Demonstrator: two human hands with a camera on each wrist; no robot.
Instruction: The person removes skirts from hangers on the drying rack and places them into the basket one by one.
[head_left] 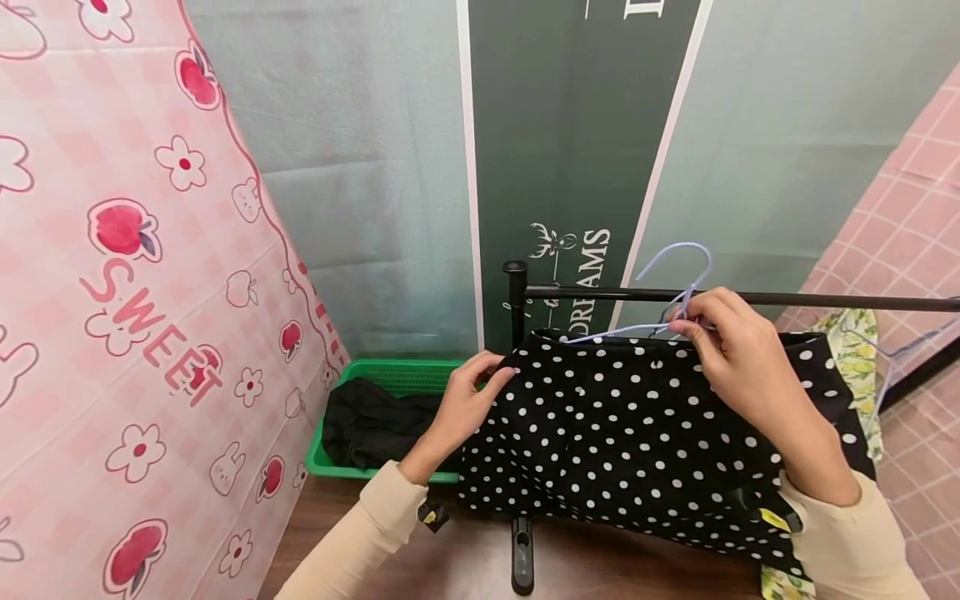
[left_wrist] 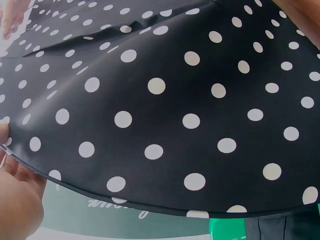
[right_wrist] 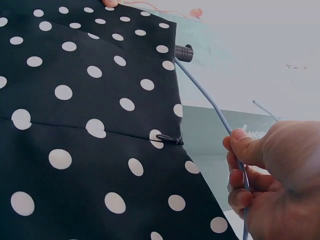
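Polka-dot skirt (head_left: 600,425), smooth and black with round white spots, drapes before a tubular rack (head_left: 607,292); the left hand (head_left: 467,400) pinches its top edge, the right hand (head_left: 750,367) a slim lavender hanger (head_left: 622,330) at its waist.

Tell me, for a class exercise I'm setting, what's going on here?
A person in cream sleeves is handling a black cloth garment with white polka dots and a thin, pale-blue hanger. The left hand pinches the garment's upper edge; the right hand grips the hanger below its hook. One hanger arm reaches into the garment's top opening. Whether the hook bears on the straight black rail is unclear. A green plastic basket holds dark cloth.
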